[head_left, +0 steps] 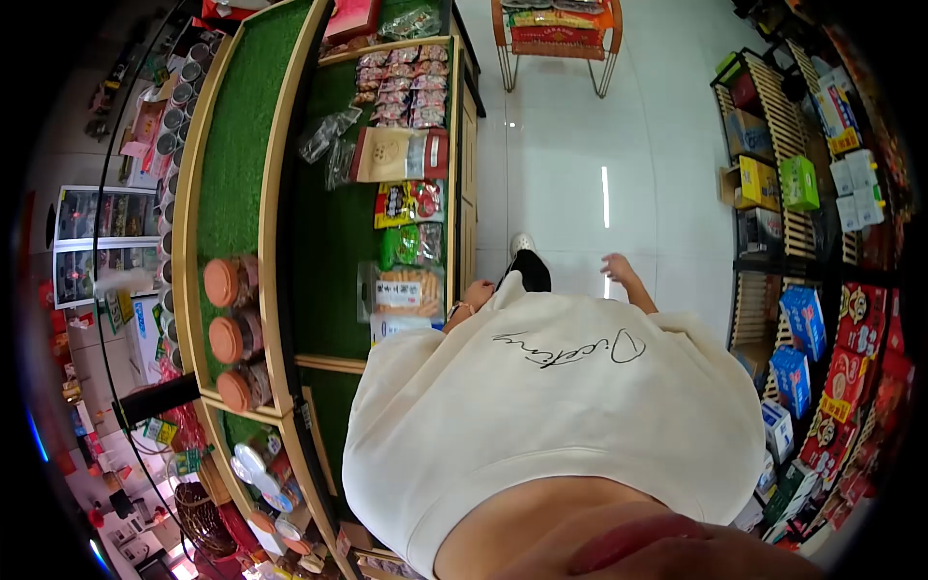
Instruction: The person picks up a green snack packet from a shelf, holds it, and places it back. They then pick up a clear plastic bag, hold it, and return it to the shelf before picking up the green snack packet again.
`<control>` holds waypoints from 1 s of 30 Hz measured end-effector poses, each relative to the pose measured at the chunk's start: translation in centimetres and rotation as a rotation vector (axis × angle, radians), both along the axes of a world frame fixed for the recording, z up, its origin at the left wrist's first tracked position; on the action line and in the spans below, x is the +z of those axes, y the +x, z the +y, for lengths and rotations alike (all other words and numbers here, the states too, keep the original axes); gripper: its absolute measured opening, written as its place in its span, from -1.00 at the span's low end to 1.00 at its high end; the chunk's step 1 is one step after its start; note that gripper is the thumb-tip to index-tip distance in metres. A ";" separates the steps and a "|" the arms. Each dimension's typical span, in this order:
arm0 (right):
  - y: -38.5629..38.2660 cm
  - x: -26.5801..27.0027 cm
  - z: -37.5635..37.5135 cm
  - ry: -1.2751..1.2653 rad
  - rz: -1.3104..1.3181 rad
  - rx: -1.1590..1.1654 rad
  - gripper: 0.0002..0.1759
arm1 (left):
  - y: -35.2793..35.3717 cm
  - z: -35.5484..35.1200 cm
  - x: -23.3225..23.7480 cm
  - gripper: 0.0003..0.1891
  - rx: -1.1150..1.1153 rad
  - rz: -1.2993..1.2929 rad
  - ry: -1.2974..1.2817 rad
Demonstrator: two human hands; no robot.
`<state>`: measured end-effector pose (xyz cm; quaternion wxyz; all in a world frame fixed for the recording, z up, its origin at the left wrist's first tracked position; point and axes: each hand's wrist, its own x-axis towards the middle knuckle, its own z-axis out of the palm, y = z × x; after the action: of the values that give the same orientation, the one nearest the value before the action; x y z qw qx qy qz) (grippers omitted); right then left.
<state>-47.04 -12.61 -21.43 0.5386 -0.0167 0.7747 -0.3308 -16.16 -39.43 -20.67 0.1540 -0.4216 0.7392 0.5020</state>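
Aisle: open white floor (561, 174) between the display shelf (333, 232) and the rack (773, 126).
Left hand (477, 293): at the shelf's wooden edge, just beside the biscuit packet (408, 290); cannot tell how the fingers are set.
Right hand (619, 268): fingers spread, empty, over the floor.

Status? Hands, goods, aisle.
Left hand beside snack packet on shelf, grip unclear. Right hand open, empty. Rack far down aisle.

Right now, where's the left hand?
Head view, left of centre: the left hand is by the outer edge of the green shelf, beside the orange snack pack, near the shoe.
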 end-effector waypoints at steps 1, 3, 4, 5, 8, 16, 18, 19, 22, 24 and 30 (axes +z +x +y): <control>-0.9 0.0 -0.8 0.060 0.002 -0.005 -0.65 | -1.4 -1.5 0.4 -0.66 0.008 0.029 0.025; -2.6 0.6 -2.6 0.136 0.014 -0.056 -0.67 | -4.7 -4.7 0.4 -0.69 0.071 0.108 0.028; -3.8 1.0 -3.9 0.106 0.044 -0.083 -0.68 | -6.5 -6.3 -0.1 -0.69 0.099 0.127 0.019; -4.9 1.4 -4.9 0.080 0.071 -0.110 -0.68 | -8.2 -7.7 -0.6 -0.70 0.126 0.142 0.013; -6.2 2.7 -6.7 -0.043 0.187 -0.218 -0.65 | -12.5 -11.8 -2.5 -0.69 0.139 0.100 0.052; -12.2 -1.3 -8.7 0.140 0.343 -0.184 -0.66 | -21.7 -16.9 -3.0 -0.68 0.182 0.182 0.199; -15.8 -0.9 -9.8 0.176 0.293 -0.182 -0.64 | -23.3 -18.4 -3.5 -0.69 0.123 0.158 0.091; -17.4 -1.3 -10.3 0.194 0.264 -0.179 -0.64 | -24.0 -19.2 -2.8 -0.69 0.095 0.142 0.037; -24.4 -2.9 -13.1 0.057 0.352 -0.133 -0.64 | -25.6 -22.1 -3.3 -0.70 0.057 0.176 -0.025; -29.9 -1.6 -16.8 0.040 0.358 -0.137 -0.65 | -27.8 -24.6 -4.2 -0.70 0.210 0.198 0.091; -44.4 -0.8 -30.1 -0.085 0.210 -0.131 -0.68 | -38.6 -30.9 -2.3 -0.70 0.556 0.052 0.249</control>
<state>-91.42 -42.70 -22.22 0.4306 -0.0237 0.8115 -0.3943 -54.77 -70.34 -22.96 0.0422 -0.5727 0.5320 0.6222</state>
